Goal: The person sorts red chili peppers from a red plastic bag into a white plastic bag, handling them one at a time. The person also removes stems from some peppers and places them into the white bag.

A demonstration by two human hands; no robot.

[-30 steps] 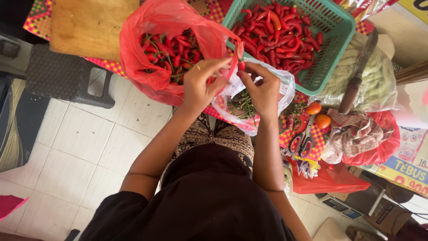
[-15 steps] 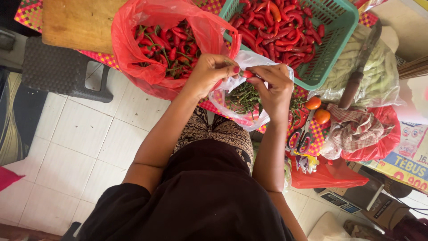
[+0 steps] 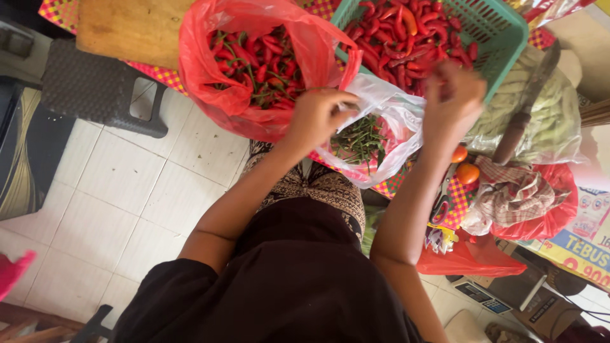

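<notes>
Fingers of our left hand point(image 3: 316, 117) are curled shut at the rim of the clear plastic bag point(image 3: 387, 114), seemingly pinching either the film or a small stem; which one we cannot tell. Our right hand point(image 3: 452, 101) is lifted and blurred over the near edge of the green basket point(image 3: 508, 38), fingers bunched, but whether they grip a chili or nothing we cannot say.

The clear bag hangs off the table edge between our hands, with green stems point(image 3: 359, 140) heaped inside. Just beside it on the left sits the red plastic bag point(image 3: 210, 76) full of stemmed red chilies point(image 3: 254, 63), while the basket holds more red chilies.

What worries us is the clear bag — it sags over the edge above our lap, and a slack pinch could let it drop and spill stems. The red bag's mouth also leans toward us, so a nudge from the left wrist might tip chilies out.
</notes>
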